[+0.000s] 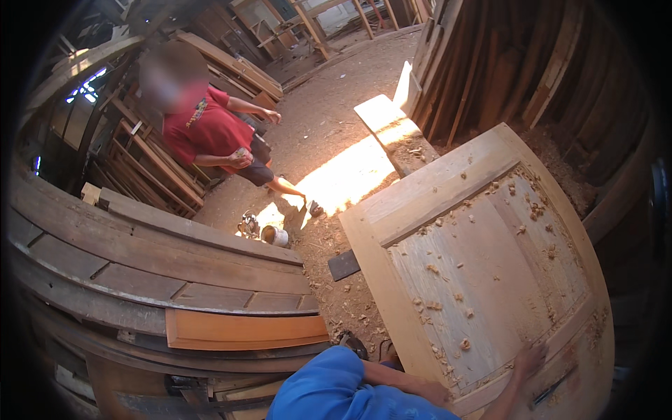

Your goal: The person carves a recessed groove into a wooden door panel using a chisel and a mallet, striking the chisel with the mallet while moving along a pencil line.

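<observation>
A large wooden panelled door (483,245) lies flat before me, with curled wood shavings (465,344) scattered over its panels and frame. My right hand (530,358) rests low on the door near a frame rail, its fingers stretched out and slightly blurred, with nothing visible in them. Across the door's near left edge reaches my left hand (437,394); its fingers are hidden. A thin dark tool (549,394) lies on the door just beyond my right forearm; its exact kind is unclear.
Long stacked boards (175,259) line the left, an orange-brown board (245,330) among them. A person in a red shirt (206,129) walks at the far left, near a white bucket (274,236). A plank bench (395,133) stands beyond the door; upright boards (504,70) lean at right.
</observation>
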